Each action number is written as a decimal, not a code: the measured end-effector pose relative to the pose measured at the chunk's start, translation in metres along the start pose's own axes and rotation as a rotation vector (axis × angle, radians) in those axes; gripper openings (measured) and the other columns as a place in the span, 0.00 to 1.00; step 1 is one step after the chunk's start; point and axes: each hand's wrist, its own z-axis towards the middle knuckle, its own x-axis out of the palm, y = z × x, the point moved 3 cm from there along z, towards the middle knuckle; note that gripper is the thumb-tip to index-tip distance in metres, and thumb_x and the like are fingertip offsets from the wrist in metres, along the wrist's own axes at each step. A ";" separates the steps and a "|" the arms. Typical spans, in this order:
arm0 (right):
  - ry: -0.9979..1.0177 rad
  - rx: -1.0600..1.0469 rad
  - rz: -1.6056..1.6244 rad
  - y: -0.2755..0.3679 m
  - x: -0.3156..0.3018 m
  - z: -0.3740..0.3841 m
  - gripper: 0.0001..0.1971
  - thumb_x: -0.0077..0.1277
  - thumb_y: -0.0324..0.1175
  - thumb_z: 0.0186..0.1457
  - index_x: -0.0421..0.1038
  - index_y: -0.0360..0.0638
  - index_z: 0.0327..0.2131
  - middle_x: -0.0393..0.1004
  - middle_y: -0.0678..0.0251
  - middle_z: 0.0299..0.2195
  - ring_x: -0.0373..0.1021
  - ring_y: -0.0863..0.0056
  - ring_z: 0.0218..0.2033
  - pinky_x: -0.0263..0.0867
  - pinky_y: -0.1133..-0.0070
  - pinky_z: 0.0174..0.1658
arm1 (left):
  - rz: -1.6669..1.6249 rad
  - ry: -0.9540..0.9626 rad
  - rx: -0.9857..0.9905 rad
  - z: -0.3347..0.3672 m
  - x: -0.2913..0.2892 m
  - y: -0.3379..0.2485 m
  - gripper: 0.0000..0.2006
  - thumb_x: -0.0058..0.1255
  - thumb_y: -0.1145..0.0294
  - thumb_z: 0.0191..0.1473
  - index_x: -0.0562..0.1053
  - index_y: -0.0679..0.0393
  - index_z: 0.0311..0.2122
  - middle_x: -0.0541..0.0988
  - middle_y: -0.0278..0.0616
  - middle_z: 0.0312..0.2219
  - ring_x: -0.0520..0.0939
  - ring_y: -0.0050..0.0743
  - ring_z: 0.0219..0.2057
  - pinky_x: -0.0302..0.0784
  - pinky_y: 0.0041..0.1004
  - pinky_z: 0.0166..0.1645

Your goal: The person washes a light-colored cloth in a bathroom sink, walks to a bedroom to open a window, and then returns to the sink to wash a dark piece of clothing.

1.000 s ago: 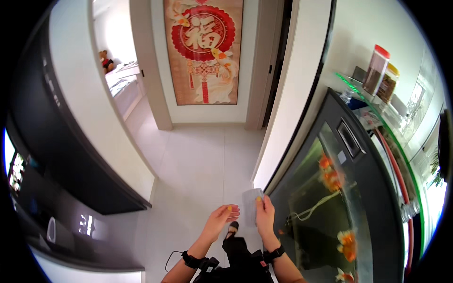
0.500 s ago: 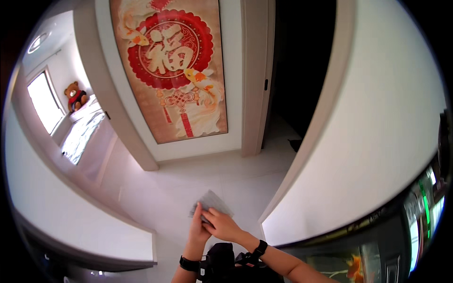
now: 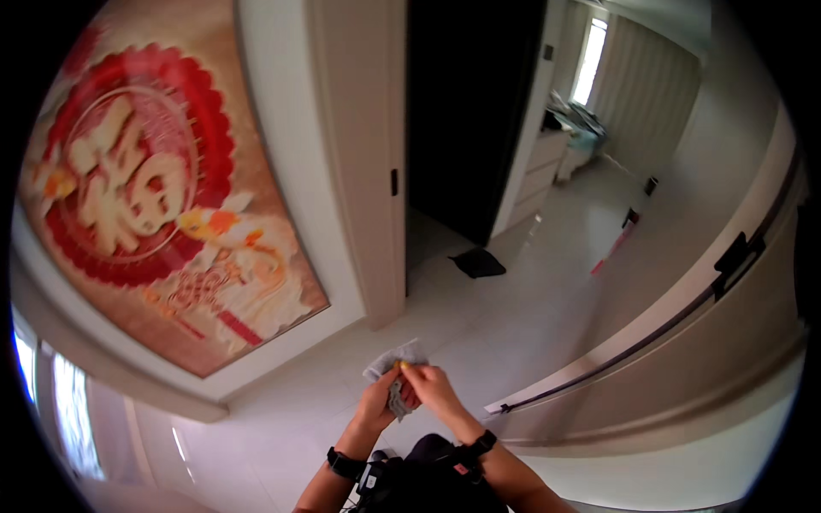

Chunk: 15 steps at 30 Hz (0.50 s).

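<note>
Thin, crumpled grey-white cloth-like sheet (image 3: 410, 349): held up above the pale glossy floor (image 3: 308, 409). Left hand (image 3: 376, 400) and right hand (image 3: 431, 391) together, both pinching it, thumbs close. Large framed red-and-tan fish picture (image 3: 128, 179): on wall, beyond sheet, to its left. Flat black mat (image 3: 479, 263): on floor, beyond sheet, to its right.

A home: wall picture (image 3: 171, 184), drawers (image 3: 539, 173)
</note>
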 end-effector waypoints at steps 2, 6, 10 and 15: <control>-0.118 0.000 0.135 0.013 -0.041 0.033 0.19 0.40 0.43 0.59 0.70 0.34 0.26 0.70 0.68 0.16 0.66 0.81 0.14 0.61 0.85 0.17 | -0.030 0.066 -0.083 0.054 0.026 -0.016 0.13 0.36 0.61 0.60 0.66 0.58 0.30 0.70 0.38 0.20 0.71 0.30 0.20 0.71 0.31 0.26; -0.352 -0.134 0.130 0.031 -0.115 0.105 0.17 0.40 0.41 0.59 0.70 0.37 0.30 0.71 0.69 0.18 0.65 0.83 0.17 0.60 0.86 0.20 | 0.056 -0.012 -0.039 0.172 0.049 -0.044 0.08 0.39 0.65 0.59 0.67 0.58 0.36 0.73 0.38 0.26 0.76 0.30 0.26 0.76 0.30 0.31; -0.454 -0.329 -0.022 0.052 -0.171 0.173 0.11 0.43 0.34 0.58 0.68 0.35 0.32 0.69 0.70 0.18 0.64 0.85 0.17 0.60 0.86 0.21 | 0.071 0.037 -0.058 0.271 0.092 -0.074 0.10 0.38 0.66 0.58 0.67 0.60 0.40 0.75 0.41 0.32 0.78 0.35 0.33 0.77 0.32 0.39; -0.464 -0.253 0.067 0.079 -0.248 0.254 0.10 0.42 0.34 0.58 0.69 0.36 0.32 0.69 0.70 0.18 0.64 0.85 0.16 0.58 0.87 0.20 | 0.058 0.001 -0.054 0.400 0.125 -0.102 0.12 0.39 0.68 0.57 0.67 0.63 0.42 0.75 0.42 0.36 0.77 0.37 0.36 0.75 0.35 0.41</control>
